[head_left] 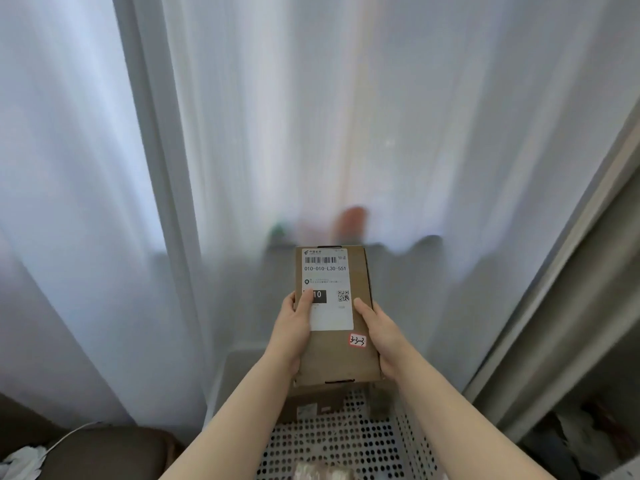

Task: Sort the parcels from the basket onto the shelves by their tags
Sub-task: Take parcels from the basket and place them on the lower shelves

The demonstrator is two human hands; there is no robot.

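Observation:
I hold a flat brown cardboard parcel [337, 355] up in front of me with both hands. Its white shipping label [327, 289] faces me, and a small red-edged tag [357, 340] reading 3-3-3 sits near its lower right. My left hand [294, 327] grips the left edge with the thumb lying on the label. My right hand [381, 337] grips the right edge. Below the parcel stands the white perforated basket [346, 441], with another brown parcel [318, 403] and a pale wrapped item [322, 472] inside it.
White sheer curtains [311, 133] hang straight ahead and fill most of the view. A brown cushioned seat [104, 452] with a white cloth lies at the lower left. A grey frame [561, 289] slants up the right side, with a dark shelf space [588, 424] below it.

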